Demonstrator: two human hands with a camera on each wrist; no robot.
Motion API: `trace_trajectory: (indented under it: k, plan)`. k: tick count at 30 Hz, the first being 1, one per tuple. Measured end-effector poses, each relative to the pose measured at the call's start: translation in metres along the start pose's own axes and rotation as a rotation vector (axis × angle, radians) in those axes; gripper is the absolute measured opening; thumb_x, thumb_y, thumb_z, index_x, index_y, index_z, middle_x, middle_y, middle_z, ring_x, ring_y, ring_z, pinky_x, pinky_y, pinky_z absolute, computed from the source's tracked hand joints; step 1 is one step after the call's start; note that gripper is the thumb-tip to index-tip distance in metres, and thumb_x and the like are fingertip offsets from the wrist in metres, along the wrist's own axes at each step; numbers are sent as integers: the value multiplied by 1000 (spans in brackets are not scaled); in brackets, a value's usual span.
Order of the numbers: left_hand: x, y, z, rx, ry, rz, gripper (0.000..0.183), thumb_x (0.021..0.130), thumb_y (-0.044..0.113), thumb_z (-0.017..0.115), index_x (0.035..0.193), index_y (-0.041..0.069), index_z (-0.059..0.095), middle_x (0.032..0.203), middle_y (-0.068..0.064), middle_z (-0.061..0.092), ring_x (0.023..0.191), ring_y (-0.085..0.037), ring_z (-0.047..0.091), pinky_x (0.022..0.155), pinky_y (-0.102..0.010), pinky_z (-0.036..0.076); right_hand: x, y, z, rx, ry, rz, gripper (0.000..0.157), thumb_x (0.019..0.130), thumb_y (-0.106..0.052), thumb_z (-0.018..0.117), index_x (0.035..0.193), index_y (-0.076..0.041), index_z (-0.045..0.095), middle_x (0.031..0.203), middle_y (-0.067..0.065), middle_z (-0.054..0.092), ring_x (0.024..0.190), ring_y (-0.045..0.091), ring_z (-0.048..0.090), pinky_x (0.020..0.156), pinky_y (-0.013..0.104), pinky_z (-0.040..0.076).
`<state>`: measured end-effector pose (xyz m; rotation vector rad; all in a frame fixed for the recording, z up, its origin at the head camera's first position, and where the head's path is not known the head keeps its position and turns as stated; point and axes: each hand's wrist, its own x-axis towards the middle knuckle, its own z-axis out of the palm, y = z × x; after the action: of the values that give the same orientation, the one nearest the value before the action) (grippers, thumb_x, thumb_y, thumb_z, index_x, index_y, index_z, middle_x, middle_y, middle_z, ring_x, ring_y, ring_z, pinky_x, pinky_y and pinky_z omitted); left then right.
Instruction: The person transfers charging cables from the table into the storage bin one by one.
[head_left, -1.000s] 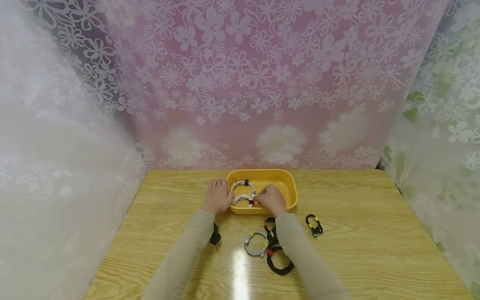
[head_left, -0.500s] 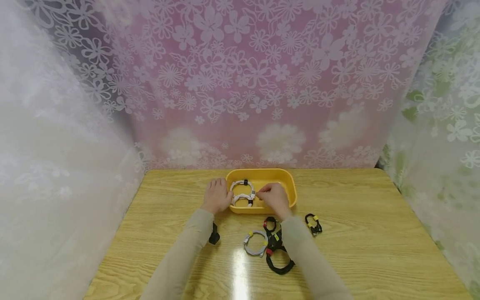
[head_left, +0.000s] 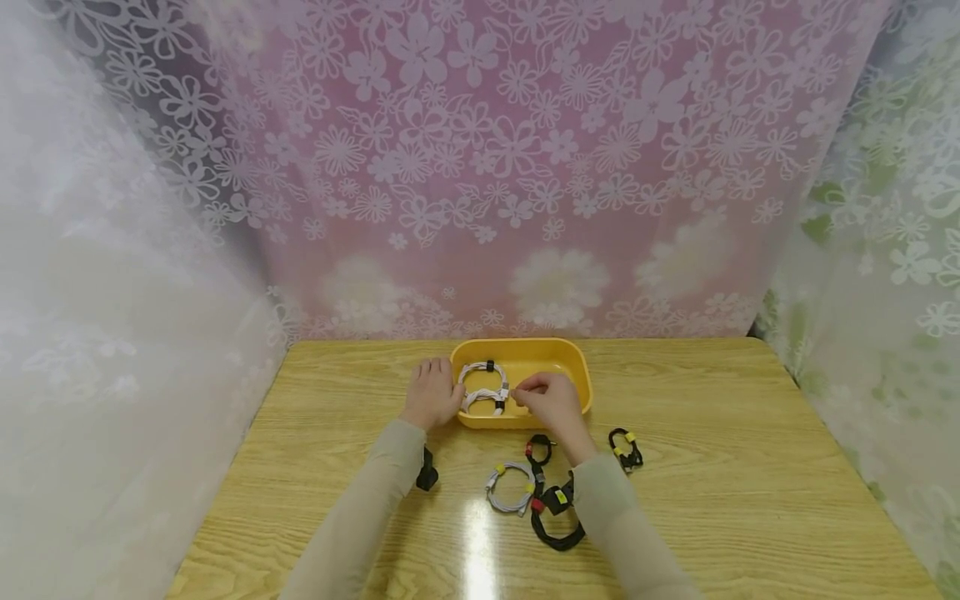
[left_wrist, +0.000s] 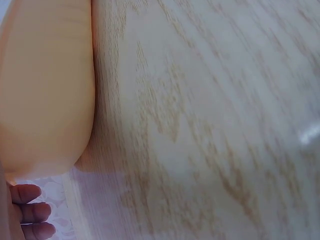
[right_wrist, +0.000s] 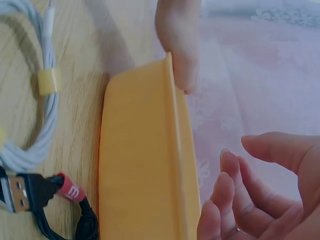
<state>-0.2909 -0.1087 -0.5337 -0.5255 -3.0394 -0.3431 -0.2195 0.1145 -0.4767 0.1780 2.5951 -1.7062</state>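
Observation:
A yellow plastic tray [head_left: 558,421] stands at the back of the table, with two coiled white cables [head_left: 483,367] lying in its left half, black straps around them. My left hand [head_left: 432,393] rests at the tray's left end, fingers straight along the outside and thumb at the rim. My right hand [head_left: 551,402] is over the tray, just right of the cable plugs. In the right wrist view the thumb and fingers [right_wrist: 272,147] are apart with nothing between them. The left wrist view has only three fingertips [left_wrist: 35,212] beside the tray wall [left_wrist: 45,95].
In front of the tray lie a grey coiled cable [head_left: 491,492] with yellow straps and black cables [head_left: 558,543] with red straps. A small black cable [head_left: 636,458] with yellow straps sits to the right. The wrist camera [head_left: 427,473] shows under the left sleeve. Patterned curtains [head_left: 495,208] surround the table.
My right hand has drawn slightly back and to the right of the white cables, uncovering more of their plugs and of the black cables. My left hand has stayed at the tray's end.

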Motion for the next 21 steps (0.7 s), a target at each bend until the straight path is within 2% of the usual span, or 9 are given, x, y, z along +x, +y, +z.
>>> trace_trajectory:
  k: [4,9,15,21]
  plan:
    - [1,0,0,1,9,5,23,102,30,41,99,8,46,102,-15,48,97,-32,45,93,-47,35,-9,-2,-1,22,-9,-16,13,87,-18,75,90,-6,73,82,8,70,83,38,64,65,35,51]
    - [1,1,0,-4,8,4,22,102,29,42,98,8,45,101,-14,48,96,-32,44,93,-47,35,-20,-1,0,19,-9,-39,11,86,-17,75,89,-6,74,79,7,69,75,30,64,61,31,48]
    - [0,2,-2,-11,-1,-2,22,102,28,42,100,7,46,104,-16,49,99,-34,45,96,-48,35,-30,7,5,-1,-5,-52,8,85,-13,76,86,-6,74,75,4,67,68,25,62,58,31,48]
    - [-1,1,-1,-37,8,-2,20,101,26,42,98,7,46,104,-17,49,100,-35,45,96,-49,34,-38,19,9,9,-24,-51,5,84,-7,76,85,-3,73,74,8,67,63,25,62,55,29,49]
